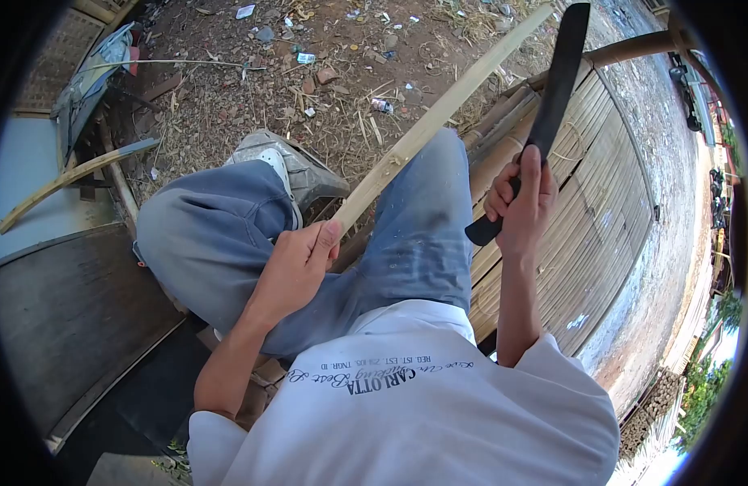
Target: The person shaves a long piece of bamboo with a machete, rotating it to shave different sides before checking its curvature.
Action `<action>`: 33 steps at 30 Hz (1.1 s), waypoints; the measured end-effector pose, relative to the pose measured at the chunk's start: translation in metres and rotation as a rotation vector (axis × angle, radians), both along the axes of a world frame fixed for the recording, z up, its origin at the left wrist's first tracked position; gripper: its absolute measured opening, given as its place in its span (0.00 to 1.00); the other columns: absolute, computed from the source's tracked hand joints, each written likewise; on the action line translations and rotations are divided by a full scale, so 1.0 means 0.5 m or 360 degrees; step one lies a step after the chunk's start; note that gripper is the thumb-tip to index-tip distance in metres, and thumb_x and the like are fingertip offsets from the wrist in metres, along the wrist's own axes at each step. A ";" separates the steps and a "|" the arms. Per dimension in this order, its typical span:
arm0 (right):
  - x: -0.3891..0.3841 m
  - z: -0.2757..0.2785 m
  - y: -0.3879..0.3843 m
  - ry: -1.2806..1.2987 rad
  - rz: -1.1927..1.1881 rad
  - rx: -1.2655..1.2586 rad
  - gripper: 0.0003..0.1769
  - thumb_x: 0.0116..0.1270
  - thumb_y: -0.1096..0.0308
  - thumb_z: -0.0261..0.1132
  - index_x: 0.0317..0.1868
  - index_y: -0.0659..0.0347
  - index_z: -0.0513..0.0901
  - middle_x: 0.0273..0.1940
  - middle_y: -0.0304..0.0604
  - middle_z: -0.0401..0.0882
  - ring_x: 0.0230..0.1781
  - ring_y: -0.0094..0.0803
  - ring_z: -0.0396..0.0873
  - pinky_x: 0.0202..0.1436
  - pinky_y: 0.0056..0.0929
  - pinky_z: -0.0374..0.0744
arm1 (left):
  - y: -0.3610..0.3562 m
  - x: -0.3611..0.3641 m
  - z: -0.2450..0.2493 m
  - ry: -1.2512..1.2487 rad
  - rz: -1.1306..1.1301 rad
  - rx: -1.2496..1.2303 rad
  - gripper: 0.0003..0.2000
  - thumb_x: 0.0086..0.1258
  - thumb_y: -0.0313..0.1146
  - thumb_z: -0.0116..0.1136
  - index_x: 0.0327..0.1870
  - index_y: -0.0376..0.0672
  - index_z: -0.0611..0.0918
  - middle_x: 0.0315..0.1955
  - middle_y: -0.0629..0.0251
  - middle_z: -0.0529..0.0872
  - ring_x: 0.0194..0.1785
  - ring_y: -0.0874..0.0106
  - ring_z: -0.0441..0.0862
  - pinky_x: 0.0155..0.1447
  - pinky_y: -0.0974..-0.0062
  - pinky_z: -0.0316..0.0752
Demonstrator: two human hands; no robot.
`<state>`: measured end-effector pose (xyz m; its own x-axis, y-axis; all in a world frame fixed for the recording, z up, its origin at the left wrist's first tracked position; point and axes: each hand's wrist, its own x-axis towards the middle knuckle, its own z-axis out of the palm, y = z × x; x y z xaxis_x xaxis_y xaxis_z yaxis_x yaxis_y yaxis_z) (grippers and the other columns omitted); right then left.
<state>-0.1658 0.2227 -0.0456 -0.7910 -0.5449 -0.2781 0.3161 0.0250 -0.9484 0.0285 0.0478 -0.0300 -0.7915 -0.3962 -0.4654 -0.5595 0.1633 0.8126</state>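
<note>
My left hand (303, 257) is wrapped round the lower end of a long, pale wooden strip (439, 113), which slants up to the right past my knees. A dark machete (558, 81) stands with its blade pointing up, close to the strip's far end. Its black handle is in the grip of my right hand (524, 194), thumb laid along it. Between blade and strip there is a narrow gap near the top. My legs in blue jeans (418, 235) lie below the strip, one knee bent out to the left.
A slatted bamboo platform (584, 202) lies beside my right arm. Ahead is littered dirt ground (342, 49). A grey block-like object (317, 182) sits by my shoe. At the left are a curved wooden piece (66, 182) and a dark panel (66, 308).
</note>
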 end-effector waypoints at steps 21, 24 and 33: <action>0.011 -0.061 0.013 0.1458 0.0834 0.0339 0.22 0.80 0.55 0.52 0.26 0.56 0.69 0.14 0.25 0.63 0.10 0.10 0.60 0.11 0.14 0.57 | -0.001 0.012 -0.020 0.0049 -0.0093 -0.0118 0.25 0.82 0.46 0.42 0.26 0.34 0.75 0.13 0.60 0.71 0.18 0.71 0.65 0.26 0.68 0.63; -0.009 -0.002 0.030 0.0004 -0.0004 0.0146 0.21 0.79 0.55 0.53 0.29 0.61 0.73 0.14 0.32 0.65 0.12 0.17 0.62 0.15 0.21 0.63 | 0.008 0.021 -0.014 0.0027 -0.0118 -0.0095 0.25 0.82 0.47 0.41 0.26 0.34 0.74 0.14 0.64 0.70 0.19 0.75 0.65 0.26 0.71 0.62; -0.024 0.017 0.030 0.0298 -0.0147 0.0103 0.20 0.78 0.56 0.55 0.29 0.59 0.71 0.15 0.27 0.63 0.11 0.12 0.59 0.13 0.16 0.58 | 0.002 0.007 -0.004 0.0051 -0.0036 -0.0035 0.26 0.82 0.47 0.42 0.25 0.35 0.73 0.14 0.68 0.70 0.20 0.80 0.64 0.26 0.76 0.61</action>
